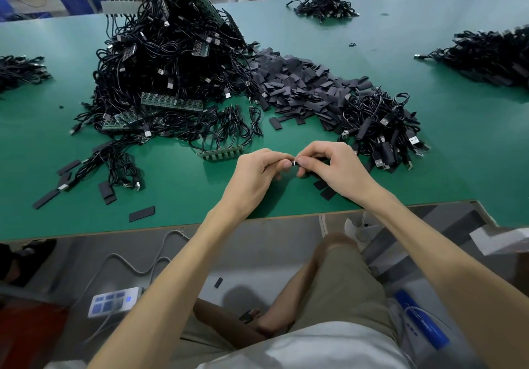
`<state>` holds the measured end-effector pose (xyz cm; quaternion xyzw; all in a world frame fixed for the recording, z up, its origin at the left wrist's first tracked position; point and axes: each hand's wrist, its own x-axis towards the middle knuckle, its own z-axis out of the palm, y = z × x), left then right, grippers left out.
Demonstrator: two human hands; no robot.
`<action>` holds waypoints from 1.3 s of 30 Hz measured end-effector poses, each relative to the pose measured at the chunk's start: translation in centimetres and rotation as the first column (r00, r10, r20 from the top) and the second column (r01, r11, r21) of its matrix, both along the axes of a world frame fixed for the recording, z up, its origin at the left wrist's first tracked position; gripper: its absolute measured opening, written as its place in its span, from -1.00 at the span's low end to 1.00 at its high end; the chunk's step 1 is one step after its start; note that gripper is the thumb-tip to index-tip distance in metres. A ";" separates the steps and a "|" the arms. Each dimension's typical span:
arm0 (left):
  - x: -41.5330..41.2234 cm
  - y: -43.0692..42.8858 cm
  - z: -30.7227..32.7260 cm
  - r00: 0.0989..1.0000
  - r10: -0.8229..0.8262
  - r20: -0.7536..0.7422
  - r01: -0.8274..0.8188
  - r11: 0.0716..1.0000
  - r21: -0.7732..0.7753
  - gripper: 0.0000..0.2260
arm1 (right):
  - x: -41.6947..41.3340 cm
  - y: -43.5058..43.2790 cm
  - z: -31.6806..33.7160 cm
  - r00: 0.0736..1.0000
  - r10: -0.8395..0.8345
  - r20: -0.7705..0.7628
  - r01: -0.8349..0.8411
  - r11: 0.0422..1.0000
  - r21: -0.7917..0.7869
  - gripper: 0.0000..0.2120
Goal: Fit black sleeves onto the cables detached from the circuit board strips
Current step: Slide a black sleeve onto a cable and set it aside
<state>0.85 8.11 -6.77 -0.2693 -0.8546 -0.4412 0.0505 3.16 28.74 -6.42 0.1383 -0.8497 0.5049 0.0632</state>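
Observation:
My left hand [259, 169] and my right hand [333, 165] meet over the near middle of the green table [458, 145]. Between their thumbs and forefingers they pinch a small dark cable end with a metal tip [294, 163]; most of it is hidden by the fingers. A circuit board strip [221, 152] with cables attached lies just left of my left hand. A heap of flat black sleeves [297, 82] spreads behind my hands. A pile of sleeved cables [380, 128] lies to the right of my right hand.
A tall heap of cables on board strips [169, 62] fills the left centre. More cable piles lie at far left [20, 71], far back [323, 6] and far right [486, 56]. Loose sleeves [141, 213] lie near the front edge. A power strip [113, 301] sits on the floor.

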 end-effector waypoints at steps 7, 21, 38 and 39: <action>0.4 0.2 0.3 0.996 -0.035 -0.081 0.032 0.999 -0.032 -0.84 | -0.1 0.1 -0.2 1.000 -0.017 0.017 0.018 0.998 -0.053 -0.94; 0.4 0.3 0.3 0.992 -0.046 -0.120 0.038 0.997 -0.071 -0.83 | -0.3 -0.1 -0.3 0.999 -0.029 0.022 0.030 0.999 -0.039 -0.93; 0.1 -0.4 0.6 0.966 -0.035 0.257 -0.050 0.948 0.315 -0.83 | -0.3 0.1 -0.3 0.998 -0.053 0.039 0.059 0.987 -0.148 -0.94; 0.1 -0.4 0.6 0.963 -0.038 0.268 -0.053 0.945 0.323 -0.83 | -0.3 0.1 -0.3 0.998 -0.052 0.041 0.058 0.987 -0.148 -0.95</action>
